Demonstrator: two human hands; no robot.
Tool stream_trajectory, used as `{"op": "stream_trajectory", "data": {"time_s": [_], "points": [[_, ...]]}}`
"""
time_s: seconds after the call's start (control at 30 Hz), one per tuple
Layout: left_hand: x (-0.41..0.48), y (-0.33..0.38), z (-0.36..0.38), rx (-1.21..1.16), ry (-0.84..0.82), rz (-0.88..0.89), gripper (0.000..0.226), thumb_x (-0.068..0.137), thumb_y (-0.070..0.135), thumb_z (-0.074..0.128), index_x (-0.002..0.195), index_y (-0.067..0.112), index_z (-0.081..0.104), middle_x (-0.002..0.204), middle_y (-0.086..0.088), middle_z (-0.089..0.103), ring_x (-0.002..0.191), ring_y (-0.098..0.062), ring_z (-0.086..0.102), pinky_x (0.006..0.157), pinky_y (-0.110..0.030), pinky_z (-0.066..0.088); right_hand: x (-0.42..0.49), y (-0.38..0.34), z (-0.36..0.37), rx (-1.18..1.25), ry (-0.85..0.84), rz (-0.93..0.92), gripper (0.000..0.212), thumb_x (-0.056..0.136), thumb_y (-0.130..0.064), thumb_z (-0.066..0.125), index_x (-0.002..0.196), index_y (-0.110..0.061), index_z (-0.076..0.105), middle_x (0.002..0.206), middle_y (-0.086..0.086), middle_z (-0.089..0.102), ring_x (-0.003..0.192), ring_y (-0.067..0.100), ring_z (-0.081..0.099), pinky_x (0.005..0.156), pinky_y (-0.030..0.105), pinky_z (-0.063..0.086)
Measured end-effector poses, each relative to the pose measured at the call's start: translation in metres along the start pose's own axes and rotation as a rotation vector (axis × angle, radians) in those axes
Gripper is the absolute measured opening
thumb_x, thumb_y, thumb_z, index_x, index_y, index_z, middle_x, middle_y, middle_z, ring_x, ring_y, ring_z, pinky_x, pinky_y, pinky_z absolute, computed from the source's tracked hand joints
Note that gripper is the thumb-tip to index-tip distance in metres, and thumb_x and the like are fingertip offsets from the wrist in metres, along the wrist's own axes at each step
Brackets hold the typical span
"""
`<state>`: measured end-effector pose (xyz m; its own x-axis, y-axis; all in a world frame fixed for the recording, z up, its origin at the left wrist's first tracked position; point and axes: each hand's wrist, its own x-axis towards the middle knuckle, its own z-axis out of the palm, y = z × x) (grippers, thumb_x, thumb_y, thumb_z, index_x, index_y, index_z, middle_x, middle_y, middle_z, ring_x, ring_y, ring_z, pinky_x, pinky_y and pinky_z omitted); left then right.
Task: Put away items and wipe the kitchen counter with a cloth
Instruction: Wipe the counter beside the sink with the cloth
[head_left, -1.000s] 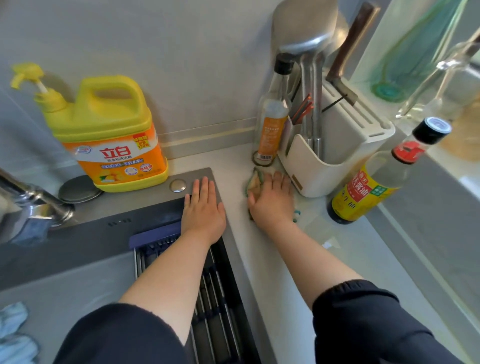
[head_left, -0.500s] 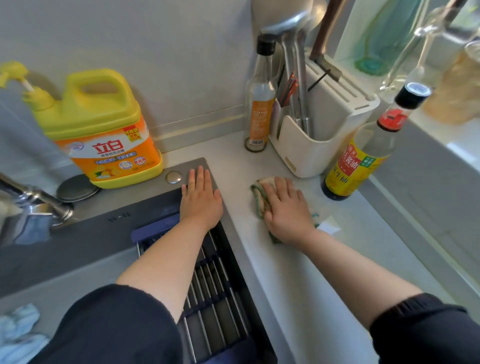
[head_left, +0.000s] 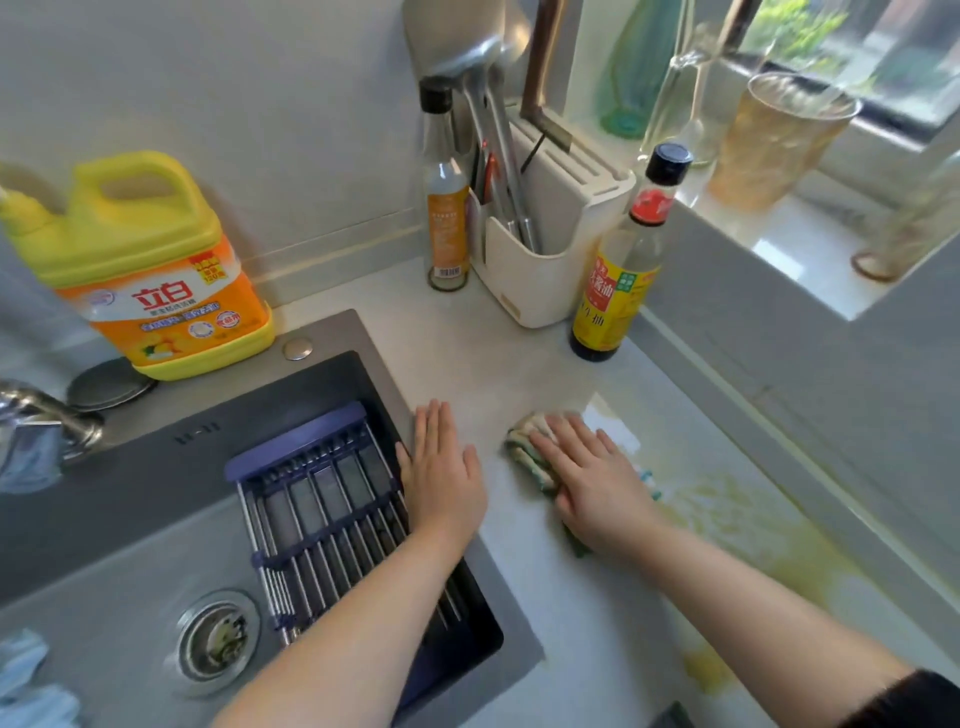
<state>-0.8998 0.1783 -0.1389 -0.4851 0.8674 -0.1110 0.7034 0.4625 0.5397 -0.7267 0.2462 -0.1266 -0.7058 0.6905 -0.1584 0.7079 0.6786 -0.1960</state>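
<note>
My right hand (head_left: 592, 478) presses flat, fingers straight, on a green-and-cream striped cloth (head_left: 527, 452) lying on the pale counter (head_left: 498, 358); most of the cloth is hidden under the palm. My left hand (head_left: 441, 467) rests flat on the sink's right rim, fingers straight, holding nothing. A soy sauce bottle (head_left: 621, 280) with a yellow label stands behind the cloth. A clear bottle (head_left: 445, 208) with an orange label stands in the corner beside the white utensil and knife holder (head_left: 561, 234).
A yellow detergent jug (head_left: 150, 270) stands behind the grey sink (head_left: 130, 519), which holds a purple-edged metal rack (head_left: 332, 499). The faucet (head_left: 47, 415) is at the left. Glasses (head_left: 774, 140) stand on the windowsill at the right. Yellowish smears (head_left: 769, 540) mark the counter.
My right hand has slid the cloth back from the utensil holder toward me along the counter. The left hand has shifted slightly along the sink rim.
</note>
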Motion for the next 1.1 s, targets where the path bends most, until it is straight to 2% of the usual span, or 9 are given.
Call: {"op": "stream_trajectory", "data": {"time_s": [0.07,0.2,0.37,0.5,0.53,0.6,0.77,0.93,1.1], "points": [[-0.002,0.005,0.005,0.039,0.022,-0.049,0.057,0.101,0.025,0.026,0.152,0.013,0.004,0.16,0.0,-0.002,0.146,-0.013,-0.01,0.119,-0.04,-0.005,0.036,-0.006,-0.008,0.017,-0.013,0.065,0.067,0.085,-0.036,0.026,0.151,-0.023,0.019,0.159,0.006,0.013,0.146,0.03,0.009,0.117,0.044,0.012],[-0.005,0.009,0.008,0.28,0.003,-0.054,0.057,0.101,0.032,0.02,0.152,0.015,0.002,0.16,-0.001,-0.006,0.146,-0.019,-0.012,0.119,-0.048,0.0,0.092,-0.02,-0.016,0.013,0.04,0.156,0.064,0.095,-0.031,0.038,0.152,-0.023,0.01,0.16,0.005,0.006,0.147,0.026,0.001,0.117,0.041,0.006],[-0.018,0.015,0.013,0.323,-0.017,-0.028,0.057,0.101,0.036,0.02,0.152,0.018,0.003,0.16,0.0,-0.006,0.146,-0.022,-0.012,0.115,-0.053,0.013,0.035,-0.001,-0.004,0.031,0.144,0.246,0.069,0.086,-0.023,0.046,0.15,-0.02,0.021,0.157,0.007,0.017,0.145,0.029,0.01,0.115,0.042,0.016],[-0.016,0.013,0.016,0.34,-0.009,-0.035,0.058,0.101,0.035,0.019,0.153,0.017,0.003,0.16,0.0,-0.007,0.147,-0.023,-0.011,0.112,-0.049,0.028,0.002,0.024,0.001,-0.007,0.139,0.503,0.068,0.082,-0.033,0.026,0.148,-0.019,0.021,0.157,0.009,0.015,0.144,0.032,0.011,0.112,0.044,0.02],[-0.015,0.013,0.017,0.344,-0.01,-0.036,0.058,0.1,0.035,0.02,0.153,0.018,0.003,0.16,0.0,-0.007,0.147,-0.023,-0.011,0.112,-0.049,0.028,0.011,0.019,0.001,0.005,0.122,0.536,0.065,0.086,-0.033,0.03,0.149,-0.019,0.019,0.157,0.01,0.012,0.144,0.033,0.008,0.113,0.046,0.017],[-0.015,0.013,0.018,0.343,-0.011,-0.033,0.057,0.1,0.035,0.02,0.152,0.018,0.003,0.16,0.0,-0.007,0.147,-0.023,-0.011,0.112,-0.049,0.028,0.036,0.004,0.0,0.043,0.11,0.51,0.064,0.09,-0.03,0.04,0.149,-0.021,0.017,0.159,0.011,0.008,0.145,0.034,0.003,0.115,0.048,0.01],[-0.012,0.011,0.021,0.352,0.007,-0.031,0.057,0.1,0.035,0.02,0.152,0.019,0.004,0.16,0.001,-0.007,0.146,-0.021,-0.011,0.113,-0.047,0.026,0.059,-0.001,-0.002,0.034,0.163,0.336,0.058,0.093,-0.03,0.035,0.149,-0.025,0.02,0.159,0.005,0.013,0.145,0.029,0.006,0.115,0.046,0.011],[-0.014,0.011,0.02,0.377,0.008,-0.026,0.057,0.1,0.036,0.016,0.152,0.02,-0.002,0.16,0.002,-0.011,0.146,-0.02,-0.013,0.117,-0.051,0.012,0.028,0.042,-0.002,-0.001,0.22,0.567,0.06,0.093,-0.026,0.035,0.149,-0.015,0.019,0.157,0.012,0.014,0.144,0.031,0.011,0.114,0.042,0.014],[-0.017,0.014,0.016,0.412,0.009,-0.016,0.057,0.1,0.036,0.015,0.152,0.018,-0.001,0.16,0.0,-0.009,0.146,-0.022,-0.014,0.118,-0.053,0.002,-0.015,0.066,-0.002,-0.002,0.179,0.593,0.061,0.092,-0.024,0.033,0.15,-0.018,0.016,0.159,0.008,0.01,0.146,0.028,0.005,0.117,0.043,0.012]]}}
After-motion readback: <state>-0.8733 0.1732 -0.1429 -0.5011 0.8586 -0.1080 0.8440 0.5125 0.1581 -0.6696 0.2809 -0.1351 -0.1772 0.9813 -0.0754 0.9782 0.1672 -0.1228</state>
